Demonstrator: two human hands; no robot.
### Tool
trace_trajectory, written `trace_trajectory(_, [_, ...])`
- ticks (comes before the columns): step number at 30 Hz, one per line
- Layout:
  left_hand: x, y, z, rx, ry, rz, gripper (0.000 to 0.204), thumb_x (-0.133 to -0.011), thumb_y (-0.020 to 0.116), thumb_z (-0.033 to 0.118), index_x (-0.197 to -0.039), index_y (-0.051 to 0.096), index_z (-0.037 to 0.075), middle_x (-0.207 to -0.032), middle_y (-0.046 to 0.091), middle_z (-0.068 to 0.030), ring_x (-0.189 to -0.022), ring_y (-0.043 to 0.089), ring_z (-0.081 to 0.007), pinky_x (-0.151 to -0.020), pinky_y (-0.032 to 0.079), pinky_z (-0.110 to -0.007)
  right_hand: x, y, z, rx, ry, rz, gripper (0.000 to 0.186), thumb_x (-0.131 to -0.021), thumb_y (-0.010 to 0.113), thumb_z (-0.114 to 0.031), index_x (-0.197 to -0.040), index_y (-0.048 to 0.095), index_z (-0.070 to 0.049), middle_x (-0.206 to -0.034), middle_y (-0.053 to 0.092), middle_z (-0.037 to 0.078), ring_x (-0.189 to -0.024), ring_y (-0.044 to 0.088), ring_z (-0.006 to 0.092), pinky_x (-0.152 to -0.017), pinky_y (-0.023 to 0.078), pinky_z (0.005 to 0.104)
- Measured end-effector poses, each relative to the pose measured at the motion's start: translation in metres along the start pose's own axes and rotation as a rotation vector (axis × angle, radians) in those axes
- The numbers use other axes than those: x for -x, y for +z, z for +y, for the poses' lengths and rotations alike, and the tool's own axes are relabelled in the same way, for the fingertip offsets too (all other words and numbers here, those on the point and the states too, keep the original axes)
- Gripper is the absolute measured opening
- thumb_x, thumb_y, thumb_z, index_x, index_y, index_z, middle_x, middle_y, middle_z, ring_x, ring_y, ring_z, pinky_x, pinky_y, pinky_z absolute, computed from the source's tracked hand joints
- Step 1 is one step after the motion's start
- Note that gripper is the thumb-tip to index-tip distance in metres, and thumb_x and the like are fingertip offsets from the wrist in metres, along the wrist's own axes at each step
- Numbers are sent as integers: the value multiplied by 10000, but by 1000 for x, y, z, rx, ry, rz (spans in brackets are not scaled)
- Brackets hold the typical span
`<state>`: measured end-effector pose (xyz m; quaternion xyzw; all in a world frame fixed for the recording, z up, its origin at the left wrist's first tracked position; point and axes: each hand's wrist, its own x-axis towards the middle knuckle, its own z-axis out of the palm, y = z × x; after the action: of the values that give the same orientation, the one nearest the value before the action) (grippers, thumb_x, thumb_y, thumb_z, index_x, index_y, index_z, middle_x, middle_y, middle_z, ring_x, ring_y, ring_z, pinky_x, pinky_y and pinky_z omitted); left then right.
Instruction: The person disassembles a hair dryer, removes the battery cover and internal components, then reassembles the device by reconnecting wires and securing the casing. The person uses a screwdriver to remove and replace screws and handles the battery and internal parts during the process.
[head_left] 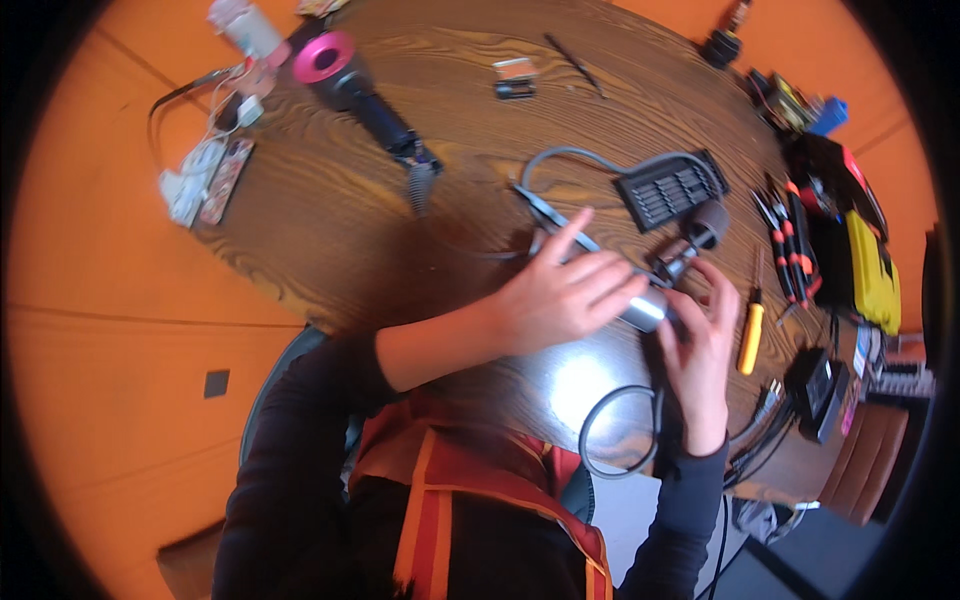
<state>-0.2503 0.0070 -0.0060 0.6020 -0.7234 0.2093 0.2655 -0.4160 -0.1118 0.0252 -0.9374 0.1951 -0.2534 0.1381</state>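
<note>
My left hand point(575, 295) reaches across in front of me, its index finger raised and its other fingers bent over a silver-grey cylinder point(646, 309). Curled at the cylinder's other end is my right hand point(703, 335), with thumb and fingers gripping around it. Just beyond the right fingertips lies a dark cylindrical part point(708, 224) with a narrower end. A slim grey piece point(545, 207) slants out from under my left hand; its kind is unclear. At upper left rests a hair dryer point(375, 115) with a pink ring and its inner handle parts exposed.
A dark bit case point(668, 192) lies beyond my hands, a grey cable point(583, 440) loops near the front edge. To the right are a yellow-handled screwdriver point(751, 335), pliers point(792, 250), a yellow case point(872, 272) and a black adapter point(815, 385). A power strip point(228, 180) sits left.
</note>
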Motion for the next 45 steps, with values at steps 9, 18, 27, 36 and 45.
trace_trajectory(9, [-11,-14,-4,-63,-134,325,270,-803,570,172,-1067,625,175,-977,571,3,-995,512,-147,-1031,275,-537,3,-21,11,-110,-43,268,89,-839,480,-92,-829,510,-9,-1297,315,209,-1233,350,370,-1040,261,503])
trace_trajectory(18, [-1,-9,-9,-93,-184,198,277,-748,576,155,-1019,626,129,-964,579,-16,-964,527,-169,-1015,274,-547,0,-18,39,-342,67,372,181,-860,505,-180,-811,525,-7,-1241,407,198,-1182,419,308,-999,329,458])
trace_trajectory(27, [5,5,5,146,-114,112,306,-760,549,135,-1050,587,44,-938,567,-75,-961,533,-195,-958,358,-492,-4,-33,12,-11,-71,41,295,-686,511,-282,-817,561,-23,-1240,442,219,-1220,371,364,-1058,142,526])
trace_trajectory(36, [9,8,9,180,-144,67,295,-759,535,135,-1038,567,44,-941,547,-75,-962,511,-215,-930,371,-447,-7,-6,-9,-85,-202,-240,402,-674,641,-181,-1043,586,-33,-1068,560,158,-1028,528,337,-952,373,488])
trace_trajectory(45, [4,-1,5,543,-164,124,406,-711,642,154,-1075,542,4,-1079,525,-133,-1073,482,-279,-941,391,-429,1,1,-9,-54,-26,-315,501,-702,699,-151,-1150,519,-19,-1061,540,165,-954,551,342,-818,455,392])
